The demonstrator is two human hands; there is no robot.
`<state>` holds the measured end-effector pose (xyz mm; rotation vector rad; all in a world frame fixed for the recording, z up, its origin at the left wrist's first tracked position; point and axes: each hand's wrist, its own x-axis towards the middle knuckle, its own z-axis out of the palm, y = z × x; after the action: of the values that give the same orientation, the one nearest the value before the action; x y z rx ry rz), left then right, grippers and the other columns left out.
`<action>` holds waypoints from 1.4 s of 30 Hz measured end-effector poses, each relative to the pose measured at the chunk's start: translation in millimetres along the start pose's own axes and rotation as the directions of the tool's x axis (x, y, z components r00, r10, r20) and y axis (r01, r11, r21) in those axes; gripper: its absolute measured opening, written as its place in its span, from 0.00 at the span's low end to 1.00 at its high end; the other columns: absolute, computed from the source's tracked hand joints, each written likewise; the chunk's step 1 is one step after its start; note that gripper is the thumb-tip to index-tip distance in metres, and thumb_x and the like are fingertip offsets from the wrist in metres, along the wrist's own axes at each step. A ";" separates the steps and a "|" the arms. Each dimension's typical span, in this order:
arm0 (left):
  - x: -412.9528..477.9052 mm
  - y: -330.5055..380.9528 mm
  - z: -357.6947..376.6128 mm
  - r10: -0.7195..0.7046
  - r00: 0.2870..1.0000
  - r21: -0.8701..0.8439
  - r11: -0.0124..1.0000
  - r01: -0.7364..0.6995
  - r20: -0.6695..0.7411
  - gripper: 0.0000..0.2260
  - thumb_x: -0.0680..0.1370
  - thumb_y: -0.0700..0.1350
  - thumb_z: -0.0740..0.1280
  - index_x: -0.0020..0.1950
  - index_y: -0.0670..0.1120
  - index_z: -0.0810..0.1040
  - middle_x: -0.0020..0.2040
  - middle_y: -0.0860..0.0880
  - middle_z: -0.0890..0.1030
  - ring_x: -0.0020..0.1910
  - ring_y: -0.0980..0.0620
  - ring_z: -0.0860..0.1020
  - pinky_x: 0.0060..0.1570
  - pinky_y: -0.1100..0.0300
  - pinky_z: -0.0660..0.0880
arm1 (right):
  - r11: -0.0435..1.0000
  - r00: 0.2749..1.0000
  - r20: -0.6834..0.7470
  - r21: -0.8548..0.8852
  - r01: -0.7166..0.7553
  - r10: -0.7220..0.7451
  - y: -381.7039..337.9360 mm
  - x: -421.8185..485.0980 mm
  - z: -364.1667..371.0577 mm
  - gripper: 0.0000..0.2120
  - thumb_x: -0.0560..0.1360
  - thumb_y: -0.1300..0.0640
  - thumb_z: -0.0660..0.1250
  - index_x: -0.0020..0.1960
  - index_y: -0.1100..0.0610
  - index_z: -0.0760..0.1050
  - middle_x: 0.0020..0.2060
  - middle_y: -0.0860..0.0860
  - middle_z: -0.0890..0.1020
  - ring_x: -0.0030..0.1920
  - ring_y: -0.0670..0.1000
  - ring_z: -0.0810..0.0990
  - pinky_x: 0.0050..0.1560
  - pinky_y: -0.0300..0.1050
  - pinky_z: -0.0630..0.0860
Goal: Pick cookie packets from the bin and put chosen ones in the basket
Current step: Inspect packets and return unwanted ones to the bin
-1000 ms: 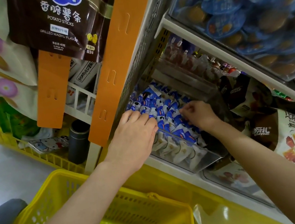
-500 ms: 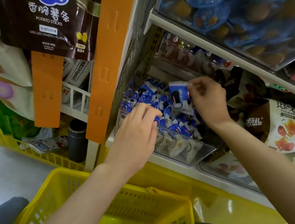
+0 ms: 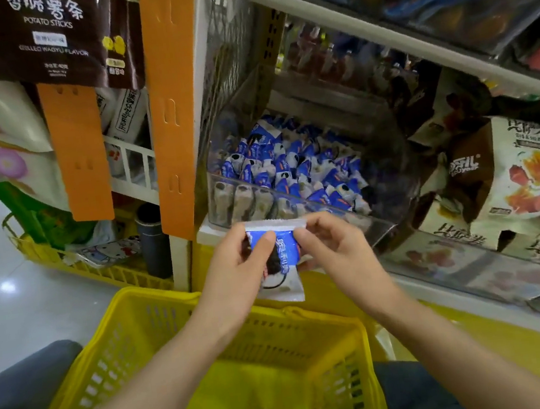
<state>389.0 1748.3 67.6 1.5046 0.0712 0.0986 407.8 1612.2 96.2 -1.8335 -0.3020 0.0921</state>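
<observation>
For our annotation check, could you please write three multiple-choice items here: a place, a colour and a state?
1. Where is the held packet? A on a chair; B over the basket's far rim; C in a pocket.
2. What colour is the basket? A red; B yellow; C green.
3. What holds the packet? A one hand; B neither hand; C both hands.
Answers: B, it hangs over the rim; B, its mesh walls are yellow; C, the left hand and right hand each pinch its top.
</observation>
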 end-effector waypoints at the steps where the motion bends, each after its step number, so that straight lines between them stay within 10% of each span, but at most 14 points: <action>1: -0.2 -3.1 0.7 -0.035 0.999 0.010 0.999 0.035 -0.006 0.10 0.78 0.41 0.62 0.50 0.33 0.73 0.25 0.53 0.72 0.22 0.61 0.67 0.24 0.70 0.64 | 0.999 0.999 0.021 0.013 -0.029 0.029 6.0 0.0 1.1 0.06 0.77 0.65 0.61 0.43 0.58 0.74 0.34 0.51 0.79 0.33 0.42 0.78 0.34 0.38 0.79; 14: -4.0 -23.5 3.1 -0.136 0.987 0.078 0.987 0.143 -0.079 0.09 0.79 0.43 0.61 0.44 0.40 0.77 0.31 0.50 0.77 0.27 0.61 0.73 0.26 0.71 0.67 | 0.984 0.986 0.054 0.072 -0.161 0.157 38.9 1.7 16.4 0.08 0.73 0.63 0.68 0.38 0.53 0.75 0.27 0.44 0.79 0.27 0.40 0.77 0.29 0.34 0.76; 22: -9.0 -21.4 6.1 -0.287 0.955 -0.047 0.958 0.284 -0.074 0.09 0.78 0.42 0.62 0.41 0.42 0.77 0.35 0.46 0.79 0.30 0.60 0.77 0.28 0.70 0.70 | 0.801 0.954 0.086 -0.524 0.289 -0.288 38.1 -9.4 10.8 0.03 0.73 0.57 0.69 0.44 0.56 0.78 0.38 0.41 0.73 0.40 0.41 0.73 0.38 0.32 0.69; 26: -7.3 -15.2 3.0 -0.366 0.929 -0.055 0.928 0.368 0.056 0.12 0.75 0.47 0.67 0.53 0.41 0.77 0.47 0.42 0.83 0.45 0.50 0.82 0.46 0.58 0.76 | 0.941 0.992 -0.081 -0.332 0.061 -0.093 37.7 -6.5 10.5 0.05 0.74 0.58 0.68 0.39 0.52 0.77 0.33 0.43 0.79 0.37 0.46 0.78 0.39 0.37 0.75; 34: -8.4 -13.8 -2.6 -0.279 0.957 -0.142 0.953 0.266 -0.082 0.14 0.70 0.40 0.72 0.54 0.45 0.76 0.50 0.47 0.83 0.48 0.52 0.82 0.45 0.61 0.79 | 0.942 0.950 -0.121 0.215 -0.258 0.288 33.2 0.4 1.2 0.05 0.76 0.66 0.62 0.43 0.59 0.72 0.34 0.52 0.78 0.30 0.40 0.80 0.33 0.36 0.79; 39: -8.9 -15.1 -10.9 -0.149 0.969 -0.089 0.987 0.134 -0.195 0.05 0.75 0.42 0.67 0.49 0.46 0.80 0.45 0.47 0.84 0.45 0.52 0.82 0.45 0.62 0.78 | 0.922 0.911 0.156 0.006 -0.388 0.382 30.6 -9.6 5.4 0.13 0.74 0.68 0.65 0.57 0.64 0.69 0.43 0.59 0.81 0.37 0.47 0.79 0.38 0.36 0.78; 42: -11.6 -15.2 -14.1 -0.036 0.980 0.049 0.998 0.046 -0.194 0.04 0.75 0.42 0.67 0.43 0.50 0.80 0.38 0.51 0.83 0.37 0.60 0.79 0.37 0.69 0.74 | 0.930 0.960 0.165 -0.330 -0.161 0.225 30.5 -16.2 11.1 0.25 0.71 0.62 0.71 0.65 0.58 0.65 0.53 0.48 0.78 0.49 0.43 0.77 0.53 0.37 0.76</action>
<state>376.3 1760.1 51.4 1.5429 0.2627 0.2106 394.6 1610.8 62.4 -2.1742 -0.2867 0.3886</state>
